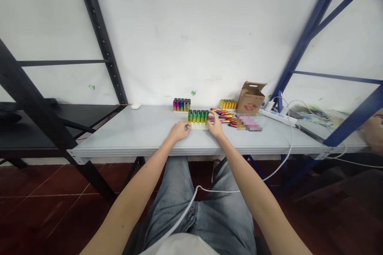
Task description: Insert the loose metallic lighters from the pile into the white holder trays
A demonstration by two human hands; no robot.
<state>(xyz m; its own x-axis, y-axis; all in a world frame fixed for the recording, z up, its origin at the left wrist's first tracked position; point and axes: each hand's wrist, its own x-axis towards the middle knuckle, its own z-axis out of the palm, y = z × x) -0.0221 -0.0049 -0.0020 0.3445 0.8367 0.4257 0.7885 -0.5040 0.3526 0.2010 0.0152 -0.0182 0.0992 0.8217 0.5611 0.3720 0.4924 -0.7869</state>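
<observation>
In front of me on the table stands a white tray (198, 126) with rows of holes. Its back part holds upright green-and-yellow lighters (198, 116) with dark tops; the front holes show bare. My left hand (180, 130) is closed at the tray's left front corner, thumb and fingers pinching its edge. At the right end of the row, my right hand (215, 124) curls its thumb and index finger around the endmost lighter; its fingertips partly hide the contact. Just right of that hand lies a loose pile of red, yellow and pink lighters (229, 118).
Behind the tray, another block of purple, blue and dark lighters (182, 104) stands upright. Toward the right are a yellow batch (228, 104), an open cardboard box (250, 99), a blurred pink packet (249, 122) and a power strip (278, 116). A white cable (291, 139) hangs over the table edge across my lap.
</observation>
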